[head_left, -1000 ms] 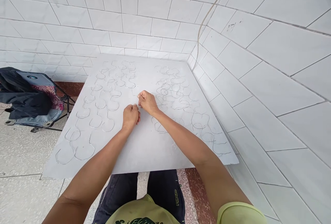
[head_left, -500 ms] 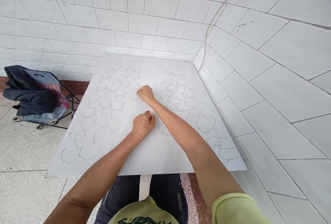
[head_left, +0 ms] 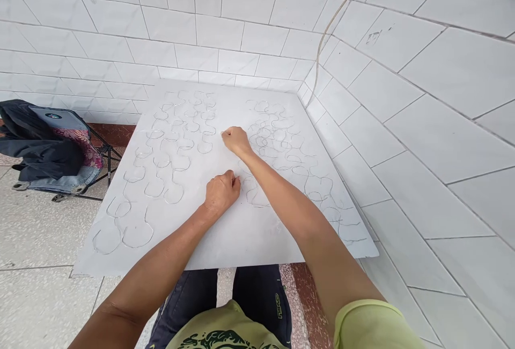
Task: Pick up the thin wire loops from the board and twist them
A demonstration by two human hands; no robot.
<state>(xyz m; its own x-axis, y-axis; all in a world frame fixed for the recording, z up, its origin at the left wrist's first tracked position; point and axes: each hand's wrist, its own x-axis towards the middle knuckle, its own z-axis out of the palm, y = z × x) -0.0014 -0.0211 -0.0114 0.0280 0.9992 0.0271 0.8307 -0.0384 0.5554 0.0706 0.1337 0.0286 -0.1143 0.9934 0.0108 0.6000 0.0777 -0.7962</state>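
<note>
Many thin bent wires (head_left: 174,194), curved in S-like shapes, lie on a white board (head_left: 225,247). On the left side they form slanting rows; on the right they lie in a looser, overlapping tangle. My left hand (head_left: 222,190) rests as a fist near the board's middle; whatever its fingers enclose is hidden. A curved wire (head_left: 257,205) lies just right of that fist. Farther back, my right hand (head_left: 236,140) has thumb and fingertips pinched together, with no wire visible in them. It is apart from the nearest laid wire (head_left: 205,151) to its left.
White tiled walls (head_left: 161,24) border the board at the back and right. A pale cable (head_left: 322,43) hangs in the corner. To the left, a folding chair (head_left: 82,169) with dark cloth (head_left: 36,139) over it stands on the speckled floor (head_left: 36,231).
My right hand has moved right, away from the end of the left-hand rows, leaving a curved wire there. The left hand stays about where it was. The view has shifted slightly.
</note>
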